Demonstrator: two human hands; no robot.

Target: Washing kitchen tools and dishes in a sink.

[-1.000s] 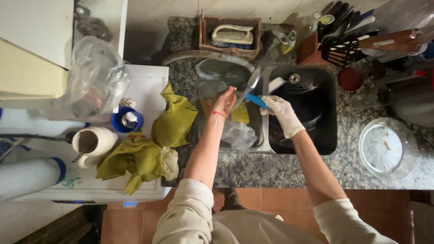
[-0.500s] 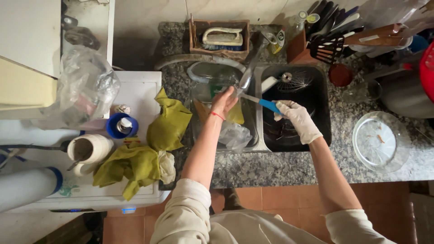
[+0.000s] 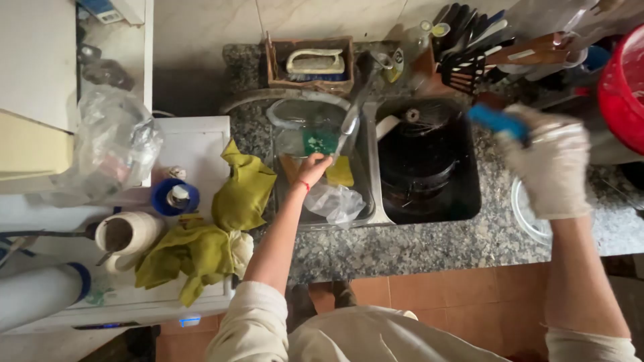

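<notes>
Since the earlier view, the right hand (image 3: 547,167), in a pale glove, has swung away from the sink and out over the right stretch of the desk (image 3: 429,245); its grip is closed around a blue handle (image 3: 496,121), whose far end is too blurred to make out. The left hand (image 3: 312,167), bare with a thin red band at the wrist, has stayed over the left basin (image 3: 322,161), fingers curled down; whether that grip is clamped on anything I cannot tell.

Nearest, at the desk's front edge, the speckled stone shows bare. Off its left edge, on the white appliance top (image 3: 194,144), lie crumpled olive-green cloths (image 3: 208,228), a white mug (image 3: 127,234) with a utensil standing in it, and a small bottle set in a blue cap-like ring (image 3: 174,196).

The left basin holds a clear plastic bag (image 3: 335,201), a yellow piece just beside the hand and a green sponge (image 3: 319,141) farther in, under the tap spout (image 3: 352,117). The right basin (image 3: 429,161) is black and holds a dark pot. A round glass lid (image 3: 526,208) lies near the desk's right front.

At the desk's back edge, a wooden crate (image 3: 310,62) holds a white scrubbing brush, and a holder (image 3: 463,47) is crowded with dark utensils. A red tub (image 3: 624,87) sits at the far right.
</notes>
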